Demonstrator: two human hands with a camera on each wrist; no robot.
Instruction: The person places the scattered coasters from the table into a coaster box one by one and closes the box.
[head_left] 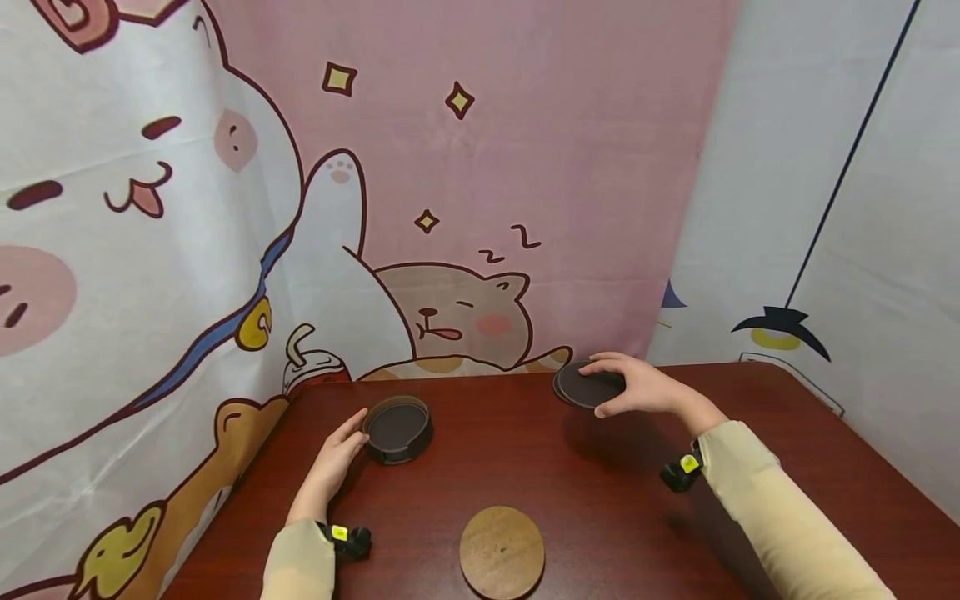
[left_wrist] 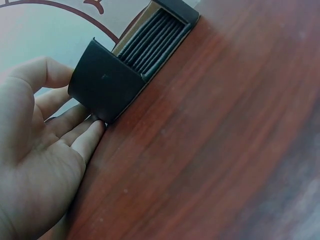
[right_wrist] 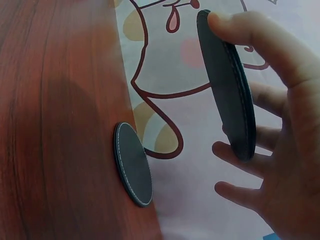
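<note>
My right hand [head_left: 641, 386] pinches a round dark coaster [right_wrist: 225, 85] by its edges and holds it above the back right of the table. A second dark coaster with light stitching [right_wrist: 134, 165] lies on the table beneath it, largely hidden in the head view. On the left stands a round black coaster holder [left_wrist: 105, 80]; a stack of dark coasters [left_wrist: 155, 42] shows through its side slot. Fingertips of my left hand [head_left: 336, 462] touch the holder's outer left side, with the fingers fairly straight and not wrapped around it.
A round light-brown wooden disc [head_left: 502, 552] lies near the front middle of the reddish-brown table [head_left: 465, 458]. Behind the table's back edge hangs a cloth printed with cartoon animals [head_left: 480, 317]. Pale cloth [head_left: 862, 208] borders the right side.
</note>
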